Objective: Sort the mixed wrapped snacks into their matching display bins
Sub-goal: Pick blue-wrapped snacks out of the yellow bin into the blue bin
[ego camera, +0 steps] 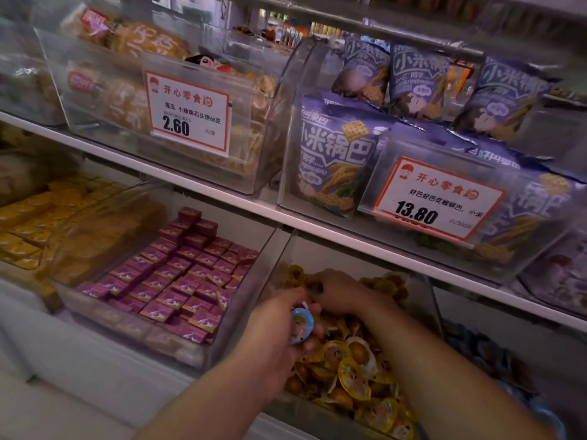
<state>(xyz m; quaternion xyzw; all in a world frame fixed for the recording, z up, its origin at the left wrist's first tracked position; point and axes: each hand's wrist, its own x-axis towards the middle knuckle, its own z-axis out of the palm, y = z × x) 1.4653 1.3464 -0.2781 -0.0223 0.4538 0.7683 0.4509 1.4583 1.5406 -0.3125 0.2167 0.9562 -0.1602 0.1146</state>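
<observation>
A clear bin (422,300) on the lower shelf holds several yellow-lidded snack cups (352,376). My left hand (279,331) grips a blue-lidded snack cup (301,325) just above the bin's left side. My right hand (336,290) reaches deeper into the same bin, its curled fingers digging among the yellow cups at the back; I cannot tell whether it holds one. To the right, a bin with blue-wrapped snacks (514,373) shows dimly behind my right forearm.
Left of the yellow cups stands a bin of purple boxed snacks (178,281), then yellow boxed snacks (28,217). The upper shelf carries a bin of biscuit packs (133,100) and purple rice-crust bags (336,160), each with a price card.
</observation>
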